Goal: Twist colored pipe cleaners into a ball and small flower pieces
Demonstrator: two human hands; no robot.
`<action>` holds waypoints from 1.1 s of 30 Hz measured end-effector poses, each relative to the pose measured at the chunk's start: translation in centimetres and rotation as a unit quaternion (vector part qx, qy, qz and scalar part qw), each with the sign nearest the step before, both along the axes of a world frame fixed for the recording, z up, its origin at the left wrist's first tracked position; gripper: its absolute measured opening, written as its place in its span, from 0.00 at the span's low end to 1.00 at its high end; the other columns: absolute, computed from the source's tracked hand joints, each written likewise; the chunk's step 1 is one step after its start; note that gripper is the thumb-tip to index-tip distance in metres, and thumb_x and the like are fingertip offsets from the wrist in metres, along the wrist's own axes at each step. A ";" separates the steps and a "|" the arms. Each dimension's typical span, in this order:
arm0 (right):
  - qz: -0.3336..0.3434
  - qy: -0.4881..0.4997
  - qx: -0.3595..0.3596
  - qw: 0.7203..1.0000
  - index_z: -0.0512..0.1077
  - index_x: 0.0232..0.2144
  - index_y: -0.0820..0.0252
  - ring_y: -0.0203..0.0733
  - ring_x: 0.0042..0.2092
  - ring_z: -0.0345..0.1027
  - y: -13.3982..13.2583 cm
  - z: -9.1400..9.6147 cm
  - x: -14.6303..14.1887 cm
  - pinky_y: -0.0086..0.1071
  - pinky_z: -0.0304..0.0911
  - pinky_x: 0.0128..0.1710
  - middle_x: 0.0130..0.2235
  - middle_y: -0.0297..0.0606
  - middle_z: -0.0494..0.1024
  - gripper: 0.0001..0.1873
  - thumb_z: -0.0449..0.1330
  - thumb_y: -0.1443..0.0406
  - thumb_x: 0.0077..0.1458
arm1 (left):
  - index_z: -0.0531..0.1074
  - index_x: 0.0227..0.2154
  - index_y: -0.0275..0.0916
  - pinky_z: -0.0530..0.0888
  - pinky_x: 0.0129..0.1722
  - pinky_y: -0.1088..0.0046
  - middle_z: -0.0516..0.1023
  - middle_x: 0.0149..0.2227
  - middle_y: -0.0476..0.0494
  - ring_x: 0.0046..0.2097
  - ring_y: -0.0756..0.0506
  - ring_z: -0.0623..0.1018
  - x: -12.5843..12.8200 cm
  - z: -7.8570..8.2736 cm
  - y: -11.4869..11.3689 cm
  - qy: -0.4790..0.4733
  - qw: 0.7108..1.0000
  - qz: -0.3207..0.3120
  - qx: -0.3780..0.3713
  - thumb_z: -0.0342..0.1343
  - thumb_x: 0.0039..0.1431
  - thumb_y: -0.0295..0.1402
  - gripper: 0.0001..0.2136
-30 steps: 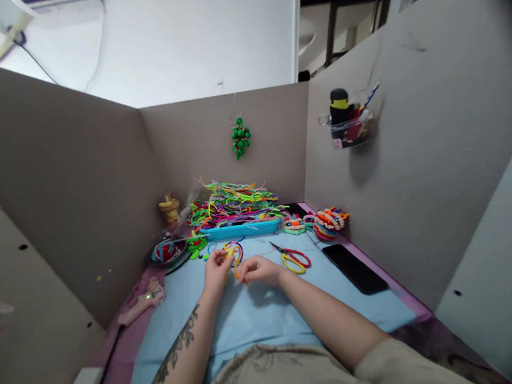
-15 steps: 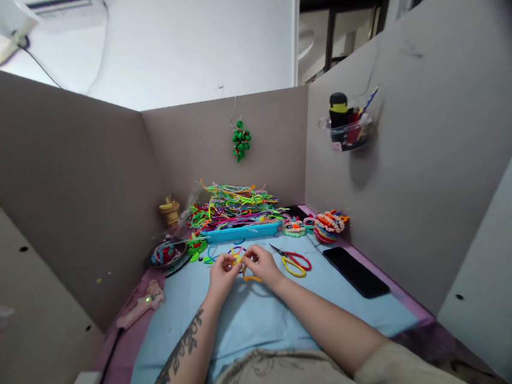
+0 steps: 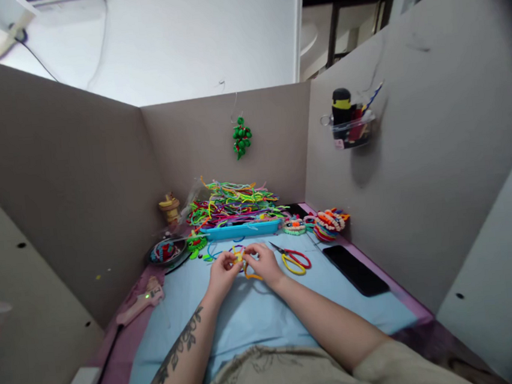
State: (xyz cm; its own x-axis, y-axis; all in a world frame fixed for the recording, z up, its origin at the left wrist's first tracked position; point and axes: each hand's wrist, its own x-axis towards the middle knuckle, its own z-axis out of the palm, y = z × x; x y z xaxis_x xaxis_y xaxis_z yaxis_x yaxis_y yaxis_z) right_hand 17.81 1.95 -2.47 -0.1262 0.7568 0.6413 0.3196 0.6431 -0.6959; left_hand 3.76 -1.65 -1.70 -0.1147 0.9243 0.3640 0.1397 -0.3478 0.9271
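Note:
Between my two hands is a small yellow piece of bent pipe cleaner (image 3: 238, 256), with an orange strand hanging below it. My left hand (image 3: 224, 273) pinches it from the left, thumb and fingers together. From the other side my right hand (image 3: 263, 262) pinches the same piece, and the orange pipe cleaner end (image 3: 254, 277) curves out under that hand. Fingertips hide part of the work. Just right of my right hand lie scissors (image 3: 293, 261) with one red and one yellow handle, blades apart. Blue and purple pipe cleaners (image 3: 214, 252) lie behind my hands.
A blue tray (image 3: 244, 230) heaped with colourful pipe cleaners stands at the back. A black phone (image 3: 355, 270) lies at right, near finished pipe-cleaner figures (image 3: 329, 224). At left are a pink glue gun (image 3: 142, 302) and a dark bowl (image 3: 167, 251). Grey panels enclose the table.
Both hands stay in nearly the same place, still pinching the yellow piece, which has turned slightly so more of it shows above the fingers. The view has shifted a little.

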 end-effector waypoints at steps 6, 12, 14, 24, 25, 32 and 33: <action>0.008 -0.017 -0.002 1.000 0.75 0.28 0.55 0.42 0.36 0.65 0.2 -0.4 0.1 0.34 0.59 0.40 0.29 0.36 0.76 0.06 0.57 0.65 0.48 | 0.66 0.25 0.37 0.59 0.21 0.79 0.67 0.22 0.53 0.21 0.55 0.63 0.0 -0.1 0.1 0.007 1.000 0.000 -0.001 0.61 0.39 0.35 0.12; 0.039 -0.037 -0.018 0.998 0.75 0.26 0.56 0.40 0.37 0.66 0.5 -0.3 0.1 0.35 0.57 0.42 0.29 0.35 0.76 0.05 0.58 0.66 0.47 | 0.66 0.26 0.37 0.58 0.21 0.79 0.66 0.23 0.54 0.21 0.55 0.61 -0.3 -0.5 0.4 0.049 0.999 0.016 0.017 0.60 0.40 0.34 0.11; 0.051 -0.040 -0.016 0.998 0.74 0.24 0.57 0.39 0.37 0.66 0.6 -0.2 0.1 0.35 0.56 0.43 0.29 0.35 0.76 0.05 0.58 0.67 0.47 | 0.66 0.26 0.36 0.58 0.21 0.79 0.66 0.23 0.53 0.21 0.55 0.60 -0.3 -0.6 0.4 0.080 0.996 0.022 0.028 0.60 0.41 0.34 0.10; 0.049 -0.078 -0.020 0.996 0.70 0.18 0.60 0.37 0.33 0.62 0.6 -0.1 0.0 0.31 0.55 0.39 0.26 0.33 0.70 0.08 0.55 0.72 0.44 | 0.65 0.24 0.37 0.60 0.22 0.79 0.66 0.23 0.53 0.22 0.54 0.62 -0.2 -0.4 0.1 0.157 0.986 0.023 0.041 0.57 0.43 0.37 0.10; 0.056 -0.075 -0.027 0.995 0.70 0.18 0.60 0.37 0.32 0.62 0.6 -0.1 0.0 0.31 0.55 0.39 0.25 0.33 0.70 0.08 0.55 0.72 0.44 | 0.66 0.24 0.37 0.60 0.22 0.79 0.66 0.23 0.53 0.22 0.54 0.62 -0.2 -0.4 0.1 0.156 0.987 0.023 0.040 0.57 0.43 0.37 0.10; 0.096 -0.016 -0.102 0.990 0.73 0.22 0.61 0.36 0.31 0.63 0.9 -0.6 -0.2 0.29 0.58 0.33 0.25 0.34 0.69 0.08 0.53 0.70 0.46 | 0.67 0.25 0.36 0.60 0.23 0.78 0.67 0.23 0.53 0.22 0.54 0.63 -0.1 -0.5 0.3 0.142 0.988 0.042 0.042 0.58 0.42 0.36 0.09; 0.096 -0.014 -0.095 0.991 0.73 0.23 0.60 0.37 0.32 0.63 0.9 -0.6 -0.3 0.30 0.59 0.34 0.26 0.34 0.69 0.08 0.53 0.69 0.46 | 0.67 0.25 0.36 0.60 0.22 0.78 0.67 0.23 0.53 0.22 0.54 0.63 -0.1 -0.5 0.3 0.137 0.988 0.048 0.043 0.58 0.42 0.35 0.09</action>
